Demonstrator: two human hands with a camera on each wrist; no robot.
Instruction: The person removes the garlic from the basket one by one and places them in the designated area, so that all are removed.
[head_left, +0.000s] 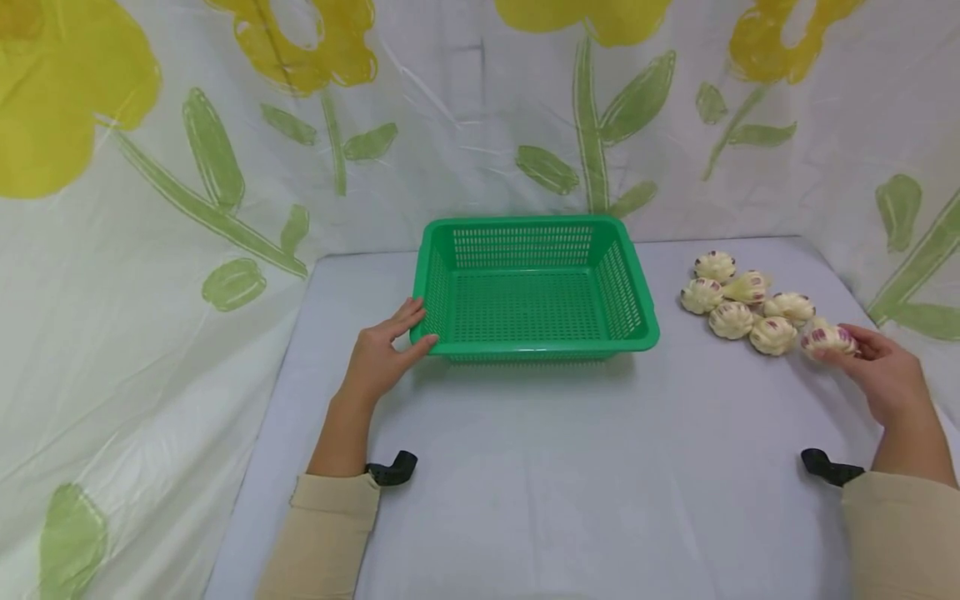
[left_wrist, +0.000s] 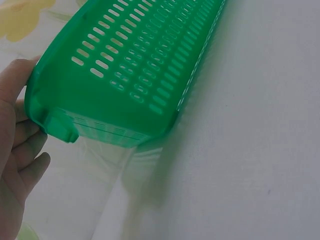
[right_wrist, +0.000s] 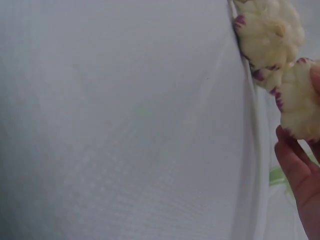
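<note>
A green plastic basket [head_left: 525, 346] with slotted walls sits at the back middle of the table. My left hand [head_left: 386, 350] holds its front left corner, thumb over the front rim and fingers along the left side. From the left wrist view, the fingers [left_wrist: 31, 142] lie around the outside of the basket's rim [left_wrist: 37, 85]. Over on the right, my right hand [head_left: 888, 371] pinches a whitish, purple-streaked garlic bulb [head_left: 825, 340] between thumb and fingers. That bulb [right_wrist: 297, 100] is partly cut off by the right wrist view's edge.
Several more garlic bulbs [head_left: 731, 320] lie grouped at the table's back right, just left of the held one. A white curtain [head_left: 465, 125] printed with yellow flowers hangs behind and beside the table [head_left: 570, 483]. A black wrist mount [head_left: 393, 469] shows at each sleeve.
</note>
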